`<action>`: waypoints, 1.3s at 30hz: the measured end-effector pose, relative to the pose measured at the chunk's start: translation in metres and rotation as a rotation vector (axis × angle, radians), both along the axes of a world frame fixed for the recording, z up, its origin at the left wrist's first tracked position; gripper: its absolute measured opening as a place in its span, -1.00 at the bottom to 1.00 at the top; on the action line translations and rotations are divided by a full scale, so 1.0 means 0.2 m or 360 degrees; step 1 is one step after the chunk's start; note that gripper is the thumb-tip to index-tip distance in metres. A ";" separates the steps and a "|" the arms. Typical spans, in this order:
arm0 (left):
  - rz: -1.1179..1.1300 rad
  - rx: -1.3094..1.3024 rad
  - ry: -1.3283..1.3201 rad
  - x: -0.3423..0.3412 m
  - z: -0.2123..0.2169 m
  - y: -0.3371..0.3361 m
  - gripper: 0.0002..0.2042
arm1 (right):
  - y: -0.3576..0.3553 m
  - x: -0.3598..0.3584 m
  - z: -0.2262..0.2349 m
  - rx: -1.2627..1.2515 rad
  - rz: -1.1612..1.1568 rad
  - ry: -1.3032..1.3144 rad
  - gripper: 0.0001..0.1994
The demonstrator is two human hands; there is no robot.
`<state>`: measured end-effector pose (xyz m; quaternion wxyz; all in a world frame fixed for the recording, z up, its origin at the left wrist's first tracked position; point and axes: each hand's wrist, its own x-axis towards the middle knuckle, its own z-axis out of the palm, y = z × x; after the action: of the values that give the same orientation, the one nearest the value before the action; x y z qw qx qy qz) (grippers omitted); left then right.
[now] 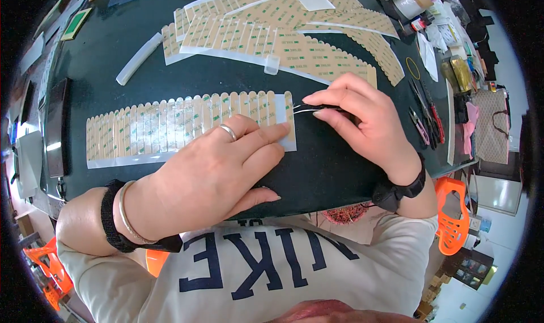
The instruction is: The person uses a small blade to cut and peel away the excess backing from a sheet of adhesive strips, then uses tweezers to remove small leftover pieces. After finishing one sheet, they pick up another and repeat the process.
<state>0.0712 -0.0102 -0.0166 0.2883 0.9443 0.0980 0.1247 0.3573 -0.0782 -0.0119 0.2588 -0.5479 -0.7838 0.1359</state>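
**One strip apart, a long row left**

The end strip (289, 110) lies on the sheet (130, 161), just left of the right hand's (368, 121) grip. That hand pinches tweezers (326, 106), tips slightly apart at the strip's edge; contact is unclear. The left hand (209, 170), grasping nothing, presses the strip. One bare band (280, 104) seems cleared; the row (192, 119) farther left and other sheets (323, 51) beyond look undone.

Before the seated person, on the flat dark-green tabletop (323, 181): rectangular papery tan-and-white strip sheet (150, 130). Behind it, fanned papery tan-and-white sheets (323, 53). Left, long black rectangular box (58, 127); right, slender black-and-red metal tools (437, 121).
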 end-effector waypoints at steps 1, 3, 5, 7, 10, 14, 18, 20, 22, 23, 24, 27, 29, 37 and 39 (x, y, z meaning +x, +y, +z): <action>-0.0001 0.0001 0.0006 0.00 0.00 0.00 -0.48 | 0.00 0.00 -0.01 0.0003 0.0001 -0.0001 -0.76; -0.0003 0.0010 -0.0001 0.00 0.00 0.00 -0.48 | 0.00 0.00 -0.01 0.0024 0.0017 -0.0046 -0.75; -0.0006 0.0016 -0.0012 0.00 -0.01 0.00 -0.48 | 0.00 0.00 -0.02 0.0033 0.0029 -0.0067 -0.74; -0.0006 0.0012 -0.0013 0.00 -0.01 0.00 -0.48 | 0.00 0.00 -0.03 0.0076 0.0028 -0.0099 -0.74; -0.0011 0.0010 -0.0017 0.00 -0.01 0.01 -0.48 | -0.01 0.00 -0.02 0.0115 0.0031 -0.0131 -0.73; -0.0007 -0.0003 -0.0015 0.00 -0.01 0.00 -0.47 | -0.02 0.00 0.00 0.0103 0.0049 -0.0149 -0.73; -0.0002 -0.0007 -0.0005 0.00 -0.01 0.00 -0.48 | -0.03 0.02 0.02 0.0025 0.0068 -0.0092 -0.74; -0.0006 -0.0026 -0.0003 0.00 0.00 0.00 -0.48 | -0.03 0.02 0.02 0.0048 0.0057 -0.0044 -0.74; -0.0006 -0.0036 -0.0002 0.00 0.00 0.00 -0.48 | -0.02 0.01 0.01 0.0075 0.0039 -0.0051 -0.74; -0.0002 -0.0032 0.0002 0.00 0.00 0.00 -0.48 | -0.02 0.00 0.01 0.0102 0.0021 -0.0056 -0.74; -0.0001 -0.0029 0.0006 0.00 0.00 0.00 -0.48 | -0.02 -0.01 0.00 0.0127 0.0000 -0.0063 -0.74; -0.0004 -0.0024 0.0001 0.00 0.00 0.00 -0.49 | -0.02 -0.01 -0.01 0.0100 0.0006 -0.0095 -0.74; -0.0011 -0.0013 -0.0015 0.00 0.00 0.00 -0.49 | -0.02 -0.01 0.00 0.0087 0.0009 -0.0111 -0.74; 0.0012 -0.0041 -0.0008 0.00 0.00 -0.01 -0.50 | -0.05 0.01 0.04 -0.0029 0.0071 -0.0057 -0.75; 0.0013 -0.0043 -0.0004 0.00 0.00 -0.01 -0.50 | -0.04 0.01 0.04 0.0054 0.0056 -0.0063 -0.75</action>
<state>0.0708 -0.0117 -0.0165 0.3006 0.9398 0.1030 0.1258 0.3586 -0.0857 -0.0032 0.2500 -0.5321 -0.8005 0.1163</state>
